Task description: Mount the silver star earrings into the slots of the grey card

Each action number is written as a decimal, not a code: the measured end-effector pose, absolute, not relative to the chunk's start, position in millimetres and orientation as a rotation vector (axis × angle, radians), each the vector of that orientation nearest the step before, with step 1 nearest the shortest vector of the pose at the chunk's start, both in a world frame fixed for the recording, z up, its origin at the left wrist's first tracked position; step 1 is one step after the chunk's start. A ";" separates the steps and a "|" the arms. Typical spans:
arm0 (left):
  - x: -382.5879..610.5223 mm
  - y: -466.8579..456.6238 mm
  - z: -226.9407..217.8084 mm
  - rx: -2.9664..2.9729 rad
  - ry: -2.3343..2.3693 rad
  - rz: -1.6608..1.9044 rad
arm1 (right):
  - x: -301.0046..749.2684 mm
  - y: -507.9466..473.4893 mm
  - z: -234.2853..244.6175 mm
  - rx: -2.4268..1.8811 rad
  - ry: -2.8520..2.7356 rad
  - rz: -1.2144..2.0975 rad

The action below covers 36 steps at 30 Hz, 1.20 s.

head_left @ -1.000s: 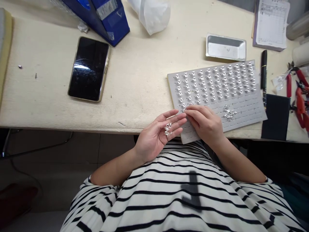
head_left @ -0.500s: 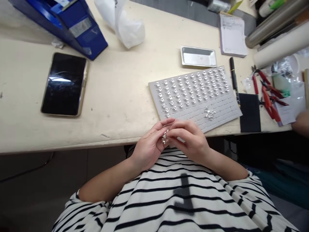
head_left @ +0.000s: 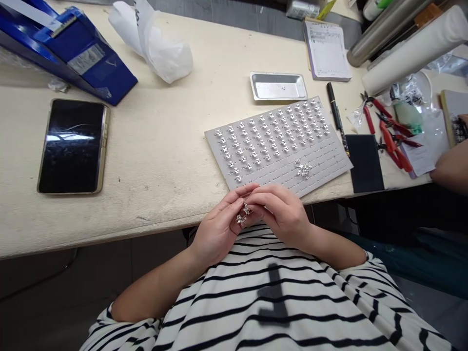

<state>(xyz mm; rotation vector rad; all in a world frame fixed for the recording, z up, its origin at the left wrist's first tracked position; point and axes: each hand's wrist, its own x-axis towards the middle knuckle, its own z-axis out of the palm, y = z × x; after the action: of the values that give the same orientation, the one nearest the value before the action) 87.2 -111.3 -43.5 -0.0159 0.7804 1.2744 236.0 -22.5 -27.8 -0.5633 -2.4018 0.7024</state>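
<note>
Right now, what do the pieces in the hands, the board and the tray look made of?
Pieces: bright silvery metal, polished, by their sharp glints; plated or solid can't be told. Board: matte grey foam or felt, slotted, no sheen. Tray: pale metal, satin finish, soft reflections in its pressed base.

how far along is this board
Done: the upper part of the grey slotted board looks filled, with rows of silver jewellery pieces seated in it.
In hand: two silver pieces sit at the fingers of the left hand, with the right hand closed beside them.
Left: the lower rows of slots are bare, and a small loose cluster of silver pieces lies on them.
</note>
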 end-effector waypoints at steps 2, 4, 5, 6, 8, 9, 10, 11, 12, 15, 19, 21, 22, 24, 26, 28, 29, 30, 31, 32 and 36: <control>88.4 -111.4 -44.6 0.040 0.806 1.280 | 237.7 -20.5 -25.8 -0.611 -2.338 0.823; 88.7 -112.0 -46.5 0.134 0.845 1.290 | 239.6 -19.1 -23.8 -0.658 -2.292 0.925; 88.3 -112.4 -47.6 0.188 0.874 1.291 | 240.7 -18.7 -22.8 -0.688 -2.281 0.958; 87.6 -112.8 -48.7 0.239 0.906 1.287 | 241.8 -18.5 -21.8 -0.719 -2.276 0.983; 85.7 -113.3 -49.9 0.307 0.961 1.265 | 243.9 -18.3 -20.0 -0.767 -2.264 1.026; 84.9 -113.1 -49.9 0.324 0.976 1.253 | 244.7 -18.2 -19.3 -0.783 -2.254 1.047; 84.3 -112.5 -49.5 0.332 0.980 1.241 | 245.4 -18.2 -18.8 -0.792 -2.243 1.063; 83.9 -111.7 -48.6 0.332 0.980 1.233 | 245.9 -18.1 -18.5 -0.796 -2.232 1.074; 83.9 -110.6 -47.4 0.323 0.980 1.228 | 246.4 -18.0 -18.5 -0.797 -2.224 1.080; 84.9 -107.3 -43.8 0.258 0.970 1.212 | 247.4 -18.0 -20.2 -0.792 -2.211 1.094; 86.1 -106.8 -44.8 0.210 0.929 1.216 | 248.3 -18.0 -24.5 -0.810 -2.208 0.975; 86.3 -107.9 -47.6 0.239 0.926 1.236 | 248.3 -17.5 -26.4 -0.744 -2.224 0.805; 86.4 -108.4 -48.9 0.249 0.922 1.251 | 248.4 -17.1 -27.1 -0.704 -2.226 0.734; 86.7 -108.8 -50.1 0.239 0.898 1.287 | 248.9 -16.0 -27.5 -0.678 -2.212 0.701; 87.2 -108.3 -49.2 0.220 0.859 1.321 | 250.3 -15.2 -27.0 -0.757 -2.162 0.818; 87.9 -106.9 -47.5 0.236 0.842 1.335 | 252.0 -14.7 -25.9 -0.868 -2.097 1.012; 88.2 -106.0 -47.0 0.260 0.852 1.335 | 252.7 -14.7 -25.5 -0.912 -2.068 1.105; 88.5 -105.0 -46.8 0.292 0.874 1.328 | 253.1 -14.8 -25.2 -0.944 -2.044 1.176; 88.6 -103.9 -47.1 0.324 0.904 1.317 | 253.2 -14.9 -25.2 -0.966 -2.026 1.225; 88.7 -102.7 -47.8 0.350 0.934 1.298 | 253.0 -15.2 -25.3 -0.980 -2.011 1.251; 88.6 -98.4 -50.4 0.378 0.963 1.253 | 252.0 -16.2 -27.6 -1.002 -1.980 1.252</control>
<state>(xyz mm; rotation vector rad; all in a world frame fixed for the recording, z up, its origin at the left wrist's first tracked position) 88.6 -98.4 -50.4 0.3783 0.9634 1.2533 252.0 -16.2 -27.6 -1.0017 -1.9802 1.2524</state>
